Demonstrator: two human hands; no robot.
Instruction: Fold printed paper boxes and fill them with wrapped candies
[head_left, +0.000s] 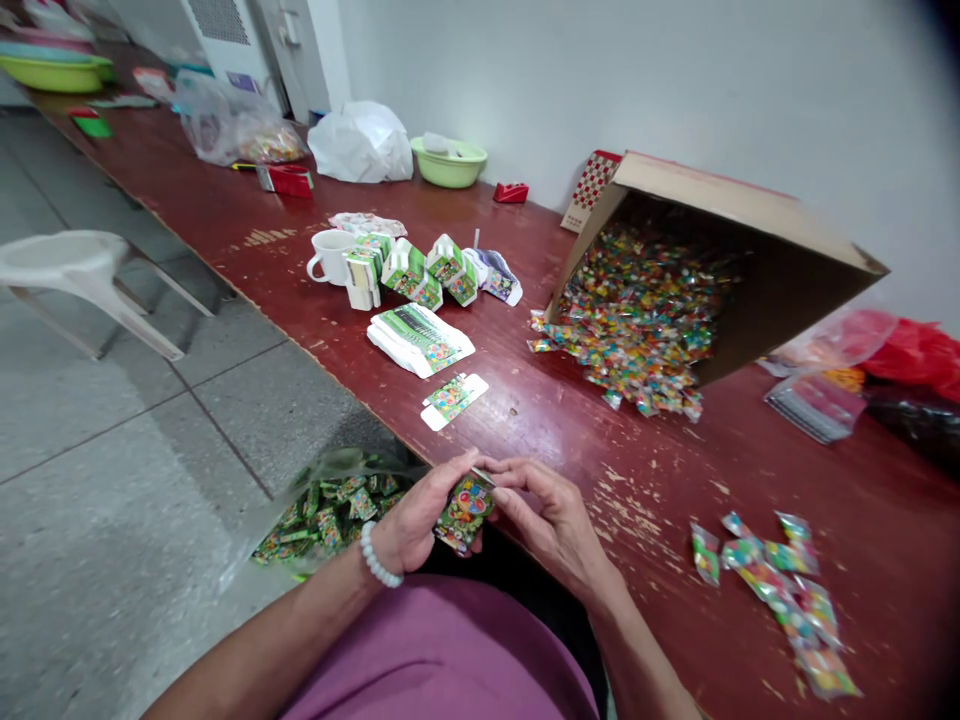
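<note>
Close to my body, at the table's edge, my left hand (427,510) is closed round a small green printed candy box (466,508). My right hand (544,510) pinches the upper end of the same box, its thumb and fingers at the flap. A flat, unfolded box (454,400) lies on the table just beyond my hands. Behind it rests a stack of flat boxes (420,340). Several small candy packets (787,585) are scattered to the right of my right hand. Below my left forearm, a clear bag (330,510) holds many green boxes.
A tipped cardboard box (750,200) spills wrapped candies (645,310) onto the red table (540,400). Farther back stand a white mug (330,255), bundles of flat boxes (412,272), a green basin (450,165) and plastic bags (364,140). A white stool (67,260) is at left.
</note>
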